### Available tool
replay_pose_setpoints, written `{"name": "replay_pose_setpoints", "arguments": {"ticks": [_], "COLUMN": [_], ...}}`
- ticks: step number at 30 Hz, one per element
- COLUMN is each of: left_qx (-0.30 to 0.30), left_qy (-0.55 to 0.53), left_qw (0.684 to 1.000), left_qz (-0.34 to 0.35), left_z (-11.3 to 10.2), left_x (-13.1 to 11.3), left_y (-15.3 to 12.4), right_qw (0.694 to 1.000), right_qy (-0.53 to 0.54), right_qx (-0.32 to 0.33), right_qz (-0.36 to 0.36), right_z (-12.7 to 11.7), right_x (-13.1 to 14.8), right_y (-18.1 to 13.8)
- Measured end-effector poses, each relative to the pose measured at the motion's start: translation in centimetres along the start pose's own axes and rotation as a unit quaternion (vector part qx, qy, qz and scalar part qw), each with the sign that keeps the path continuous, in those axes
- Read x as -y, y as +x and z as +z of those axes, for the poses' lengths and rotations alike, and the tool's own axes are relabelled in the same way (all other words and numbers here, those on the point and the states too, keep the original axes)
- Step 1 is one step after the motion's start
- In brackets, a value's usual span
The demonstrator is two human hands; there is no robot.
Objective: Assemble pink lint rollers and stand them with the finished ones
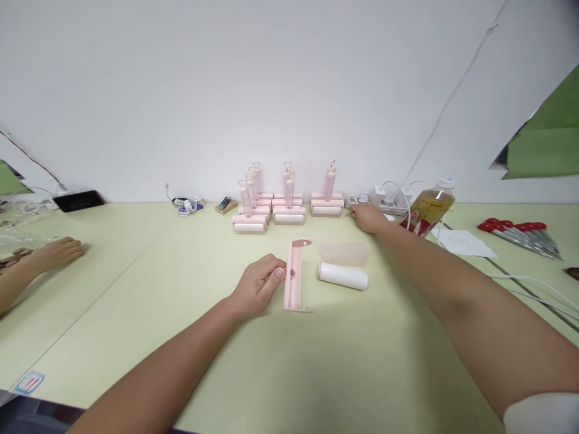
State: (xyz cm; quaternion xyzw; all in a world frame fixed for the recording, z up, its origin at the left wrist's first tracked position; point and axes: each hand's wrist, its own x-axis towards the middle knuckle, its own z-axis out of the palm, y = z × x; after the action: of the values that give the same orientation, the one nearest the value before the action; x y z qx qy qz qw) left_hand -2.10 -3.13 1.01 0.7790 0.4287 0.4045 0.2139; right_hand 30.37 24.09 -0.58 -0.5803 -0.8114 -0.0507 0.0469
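My left hand (260,283) is closed on a pink lint roller frame (294,286), held upright over the table with its hollow side showing. Right of the frame, a white sticky-paper roll (342,276) lies on its side. Just behind the roll is a translucent pinkish cover (344,253). My right hand (368,217) reaches to the back of the table, close to a power strip (350,203). Its fingers are curled down, and what they hold, if anything, I cannot make out.
Several pink lint rollers (289,214) stand along the wall. A tilted bottle (429,208) is beside my right forearm, with red-handled tools (520,235) farther right. Cables (186,206) and a phone (79,201) lie back left. Another person's hand (56,252) rests at left.
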Motion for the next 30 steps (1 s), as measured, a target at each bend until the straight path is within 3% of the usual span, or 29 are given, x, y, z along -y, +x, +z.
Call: {"name": "replay_pose_setpoints", "arguments": {"ticks": [6,11,20,26,30], "left_qx": [-0.005,0.012,0.008,0.013,0.019], "left_qy": [-0.015,-0.02,-0.032,-0.037,-0.03], "left_qw": [0.999,1.0,0.999,0.999,0.999], "left_qz": [-0.036,-0.015,-0.025,-0.021,-0.007], "left_z": [0.1,0.2,0.3,0.2,0.1], "left_x": [0.1,0.2,0.0,0.1,-0.1], "left_y": [-0.2,-0.2,-0.2,-0.2,-0.1], "right_qw": [0.999,0.997,0.995,0.998,0.995], "right_qy": [0.006,0.016,0.011,0.037,0.079], "right_qx": [-0.022,0.0,0.051,0.001,-0.068], "right_qz": [-0.026,-0.073,-0.085,-0.052,0.003], "right_z": [0.1,-0.5,-1.6,-1.9,-3.5], "right_x": [0.4,0.3,-0.3,1.6,3.3], "right_y": [-1.7,-2.0,-2.3,-4.2,-6.5]}}
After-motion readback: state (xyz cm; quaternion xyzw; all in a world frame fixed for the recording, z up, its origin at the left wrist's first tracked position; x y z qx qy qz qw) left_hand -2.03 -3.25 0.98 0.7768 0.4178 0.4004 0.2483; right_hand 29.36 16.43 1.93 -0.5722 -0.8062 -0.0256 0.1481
